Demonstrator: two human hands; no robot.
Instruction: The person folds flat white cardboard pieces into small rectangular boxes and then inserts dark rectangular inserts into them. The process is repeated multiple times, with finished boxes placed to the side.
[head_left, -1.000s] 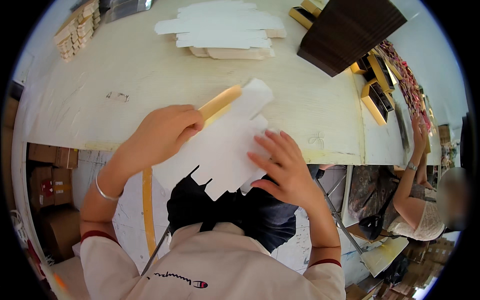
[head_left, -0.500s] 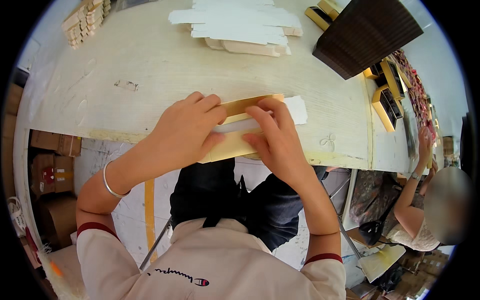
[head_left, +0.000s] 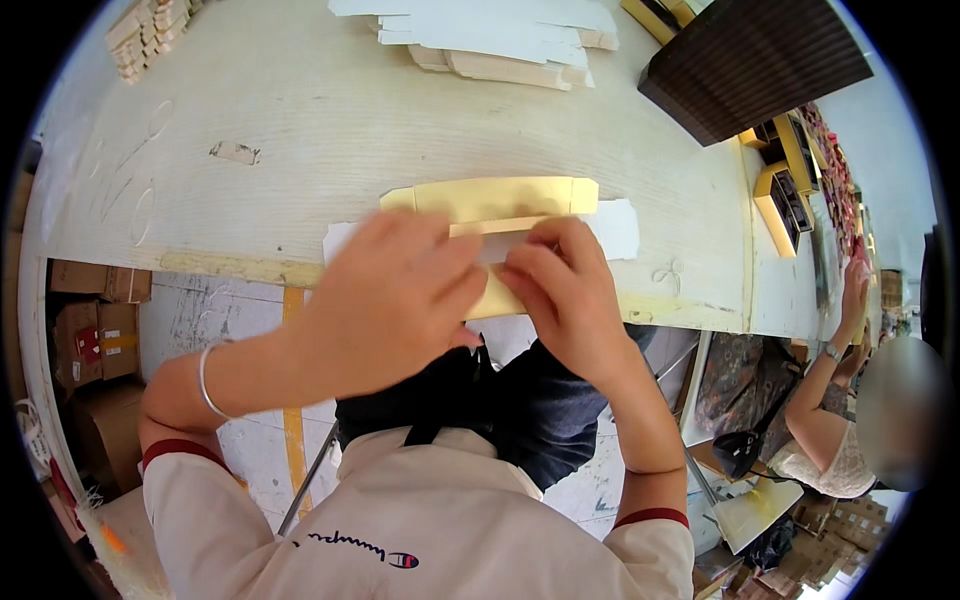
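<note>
A gold cardboard box blank (head_left: 500, 195) with white inner sides lies at the table's near edge. Its long far panel is turned up and flattened outward, and white end flaps (head_left: 615, 228) stick out on both sides. My right hand (head_left: 570, 290) has its fingers curled and pinched on the near gold panel, right of the middle. Over the left half of the blank hovers my left hand (head_left: 390, 290), its fingers bent and smeared by motion. It covers that end of the blank, so I cannot tell whether it grips anything.
A stack of white flat blanks (head_left: 490, 40) lies at the far middle. Folded pieces (head_left: 150, 35) are piled far left. A dark brown ridged box (head_left: 750, 70) stands far right, beside gold boxes with black insides (head_left: 783, 208). Another person (head_left: 820, 440) works at the right.
The far panel of the blank has opened outward, away from me. My left hand has lifted off it and come nearer to me, while my right hand stays near its place.
</note>
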